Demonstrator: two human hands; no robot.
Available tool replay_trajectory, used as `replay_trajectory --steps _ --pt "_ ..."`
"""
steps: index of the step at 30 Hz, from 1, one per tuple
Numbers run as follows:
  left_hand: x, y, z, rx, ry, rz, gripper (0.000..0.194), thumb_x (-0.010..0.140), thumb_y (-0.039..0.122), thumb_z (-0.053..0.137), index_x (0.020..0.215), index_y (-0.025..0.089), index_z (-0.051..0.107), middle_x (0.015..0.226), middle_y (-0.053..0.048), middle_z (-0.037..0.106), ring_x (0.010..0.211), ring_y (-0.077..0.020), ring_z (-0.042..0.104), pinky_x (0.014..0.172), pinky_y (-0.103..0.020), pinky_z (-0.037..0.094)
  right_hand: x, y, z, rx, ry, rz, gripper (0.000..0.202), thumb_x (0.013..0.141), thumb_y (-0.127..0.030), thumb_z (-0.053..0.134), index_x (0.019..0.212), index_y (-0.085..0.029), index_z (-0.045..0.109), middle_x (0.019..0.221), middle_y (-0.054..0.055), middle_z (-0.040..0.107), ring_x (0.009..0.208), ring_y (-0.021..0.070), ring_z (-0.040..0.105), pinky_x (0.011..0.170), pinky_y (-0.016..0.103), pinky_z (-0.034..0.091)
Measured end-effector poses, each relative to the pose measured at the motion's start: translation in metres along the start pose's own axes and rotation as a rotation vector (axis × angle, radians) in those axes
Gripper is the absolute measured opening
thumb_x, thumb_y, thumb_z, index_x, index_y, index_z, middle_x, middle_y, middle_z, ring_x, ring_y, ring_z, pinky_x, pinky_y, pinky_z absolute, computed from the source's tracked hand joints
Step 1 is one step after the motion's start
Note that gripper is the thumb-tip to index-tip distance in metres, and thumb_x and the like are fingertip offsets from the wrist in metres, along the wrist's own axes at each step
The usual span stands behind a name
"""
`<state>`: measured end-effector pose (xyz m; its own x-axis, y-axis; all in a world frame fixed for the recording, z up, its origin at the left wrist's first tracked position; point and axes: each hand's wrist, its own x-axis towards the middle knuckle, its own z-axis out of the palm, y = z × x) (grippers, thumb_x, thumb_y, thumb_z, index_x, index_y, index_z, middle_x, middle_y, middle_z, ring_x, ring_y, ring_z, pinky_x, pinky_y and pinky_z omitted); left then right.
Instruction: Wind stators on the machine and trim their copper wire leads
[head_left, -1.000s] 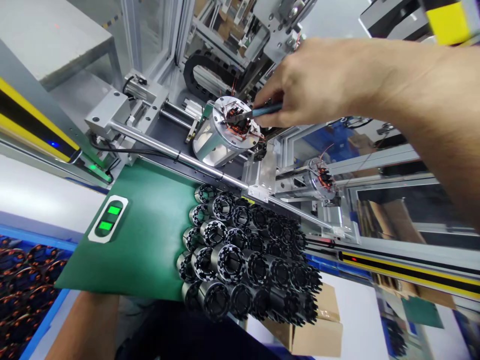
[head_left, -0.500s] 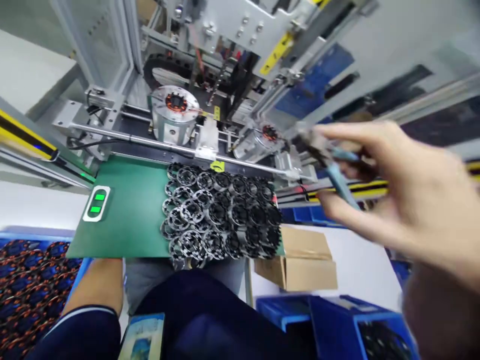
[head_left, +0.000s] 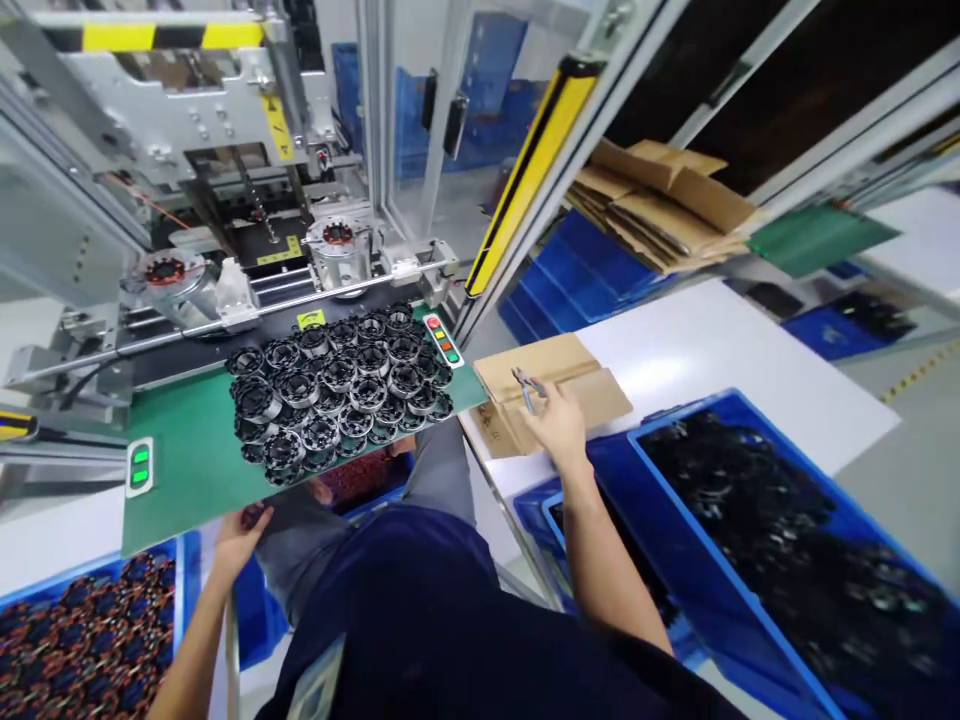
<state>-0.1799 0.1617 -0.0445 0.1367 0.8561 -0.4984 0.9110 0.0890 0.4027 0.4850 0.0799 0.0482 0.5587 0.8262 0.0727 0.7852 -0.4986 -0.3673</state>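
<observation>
In my right hand (head_left: 559, 425) is a small pair of cutting pliers (head_left: 529, 388) with blue-grey handles, jaws pointing up and away. Hand and pliers are over an open cardboard box (head_left: 592, 395) to the right of the green work plate (head_left: 187, 500). My left hand (head_left: 238, 540) is low at the plate's front edge, its fingers curled around a small dark reddish piece that I cannot make out. Stacked metal rings with black toothed inserts, stator cores (head_left: 341, 372), cover the plate's middle and right.
Behind the plate stands a machine with two round fixtures (head_left: 337, 235), each bearing a copper-wound core. A blue bin (head_left: 180, 590) at left holds wound cores. Another blue bin (head_left: 750, 590) at right holds dark parts. A yellow-black post (head_left: 517, 190) rises beyond the plate.
The view has swung to the right. My right hand, raised close to the camera before, is now lower and farther off with the pliers. My left hand has come into view.
</observation>
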Motion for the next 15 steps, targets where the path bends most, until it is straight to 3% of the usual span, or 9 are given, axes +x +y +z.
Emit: replay_trajectory --steps 3,5,8,10,12,15 --pt "-0.024 -0.009 -0.008 -0.031 -0.015 0.046 0.078 0.090 0.100 0.063 0.117 0.028 0.072 0.117 -0.013 0.081 0.110 -0.0377 0.080 0.111 -0.058 0.068 0.010 0.010 0.013 -0.082 0.015 -0.016 0.070 0.112 -0.047 0.050 0.169 -0.010 0.066 0.151 0.029 0.074 0.141 0.0465 0.065 0.124 0.059 0.054" --pt "-0.045 -0.008 -0.021 -0.048 -0.058 0.068 0.082 0.078 0.101 0.065 0.121 0.030 0.072 0.111 -0.012 0.082 0.107 -0.0423 0.082 0.108 -0.061 0.069 0.013 0.014 0.024 -0.089 -0.002 -0.028 0.071 0.119 -0.048 0.038 0.173 -0.009 0.063 0.165 0.030 0.069 0.152 0.0468 0.061 0.130 0.062 0.049" --pt "-0.081 0.006 -0.059 -0.069 -0.134 0.088 0.078 0.086 0.091 0.071 0.134 0.031 0.075 0.110 -0.009 0.085 0.108 -0.0413 0.084 0.105 -0.057 0.070 0.016 0.023 0.040 -0.047 0.010 -0.074 0.069 0.121 -0.047 0.034 0.170 -0.012 0.067 0.173 0.028 0.068 0.157 0.0455 0.058 0.136 0.067 0.044" --pt "-0.103 0.022 -0.102 -0.107 -0.195 0.140 0.070 0.098 0.084 0.073 0.148 0.035 0.074 0.126 -0.006 0.086 0.122 -0.0357 0.084 0.114 -0.049 0.069 0.023 0.028 0.040 -0.021 0.059 -0.089 0.067 0.119 -0.051 0.038 0.164 -0.014 0.072 0.169 0.028 0.071 0.154 0.0472 0.061 0.133 0.070 0.046" --pt "-0.119 0.043 -0.158 -0.129 -0.219 0.228 0.066 0.107 0.077 0.074 0.161 0.040 0.069 0.141 -0.005 0.084 0.137 -0.0346 0.081 0.124 -0.047 0.065 0.040 0.021 0.027 0.019 0.106 -0.145 0.068 0.117 -0.054 0.043 0.159 -0.012 0.076 0.161 0.031 0.075 0.146 0.0487 0.067 0.128 0.070 0.052" --pt "-0.114 0.087 -0.251 -0.036 0.086 0.290 0.072 0.096 0.085 0.082 0.155 0.044 0.073 0.141 -0.003 0.085 0.132 -0.0401 0.081 0.122 -0.054 0.068 0.082 -0.032 -0.016 0.136 0.179 -0.352 0.066 0.115 -0.057 0.051 0.156 -0.013 0.078 0.144 0.027 0.083 0.136 0.0456 0.074 0.125 0.066 0.056"
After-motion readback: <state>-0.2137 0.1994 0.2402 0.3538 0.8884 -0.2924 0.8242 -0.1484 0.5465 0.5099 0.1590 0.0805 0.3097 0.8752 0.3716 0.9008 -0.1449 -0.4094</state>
